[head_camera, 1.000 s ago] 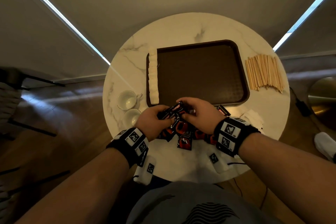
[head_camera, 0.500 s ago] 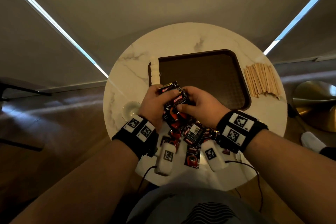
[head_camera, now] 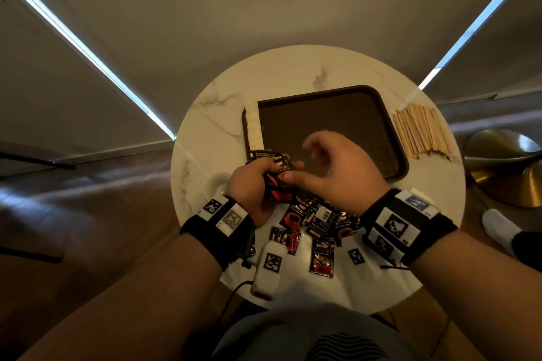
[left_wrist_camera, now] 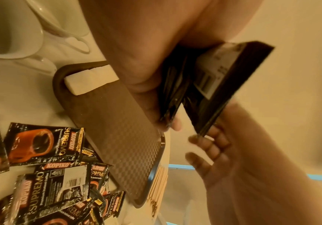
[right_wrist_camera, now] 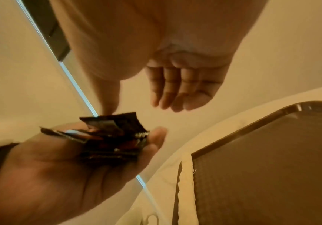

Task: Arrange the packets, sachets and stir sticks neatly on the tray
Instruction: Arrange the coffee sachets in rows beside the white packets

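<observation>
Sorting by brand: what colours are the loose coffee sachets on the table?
Black with a red cup and gold trim, clearest in the left wrist view: coffee sachets.

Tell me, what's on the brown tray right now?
A row of white sachets lies along the left edge of the tray. The rest looks bare, though both hands and the packets in the left hand cover its near corner.
</observation>
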`<state>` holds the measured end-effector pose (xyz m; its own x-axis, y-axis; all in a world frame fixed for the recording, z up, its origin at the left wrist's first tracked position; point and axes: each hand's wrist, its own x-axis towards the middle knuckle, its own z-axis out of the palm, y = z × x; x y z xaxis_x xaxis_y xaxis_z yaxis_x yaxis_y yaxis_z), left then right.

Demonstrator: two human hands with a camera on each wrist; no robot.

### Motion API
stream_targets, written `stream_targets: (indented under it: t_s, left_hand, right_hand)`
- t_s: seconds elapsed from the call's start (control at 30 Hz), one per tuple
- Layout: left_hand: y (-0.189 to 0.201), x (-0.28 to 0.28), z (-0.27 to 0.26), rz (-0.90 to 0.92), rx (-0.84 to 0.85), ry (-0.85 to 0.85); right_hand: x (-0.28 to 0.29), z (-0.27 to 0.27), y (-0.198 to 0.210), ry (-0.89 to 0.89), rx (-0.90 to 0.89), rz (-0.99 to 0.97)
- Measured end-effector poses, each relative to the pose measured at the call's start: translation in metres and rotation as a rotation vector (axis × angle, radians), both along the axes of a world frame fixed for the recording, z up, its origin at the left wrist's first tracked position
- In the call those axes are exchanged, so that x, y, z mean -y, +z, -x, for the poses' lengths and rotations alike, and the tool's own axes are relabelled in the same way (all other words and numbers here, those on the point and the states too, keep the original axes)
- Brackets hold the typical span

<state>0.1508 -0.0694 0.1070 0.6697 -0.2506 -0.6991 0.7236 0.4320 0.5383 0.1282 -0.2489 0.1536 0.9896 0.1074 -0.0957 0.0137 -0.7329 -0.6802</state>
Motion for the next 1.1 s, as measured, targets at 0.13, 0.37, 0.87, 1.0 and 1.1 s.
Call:
stream_targets:
  t_s: [0.13,0.37,0.87,1.0,1.1]
  left_hand:
    - [0.015,0.011,0.01,0.002,0.044,-0.121]
    - [0.034,0.033,0.026,0.022,0.175,-0.299]
    - [0.023,-0.002,-0.036,-0.31,0.255,-0.151]
    - [0.015,-0.025,-0.076,-0.306,0.167,-0.152]
    - [0.005,-0.041,-0.106,-0.316,0.089,-0.087]
  right_hand:
    - [0.008,0.002,0.004,0.364,-0.065,-0.088]
    - [0.028,-0.008,-0.001,0.446,0.071,-0.156]
    - [0.009,-0.062,-0.052,-0.067,-0.315,-0.682]
    - [-0.01,-0.091,-0.063,-0.169,-0.4,-0.825]
    - [-0.021,-0.123,-0.073,-0.274,-0.382,-0.812]
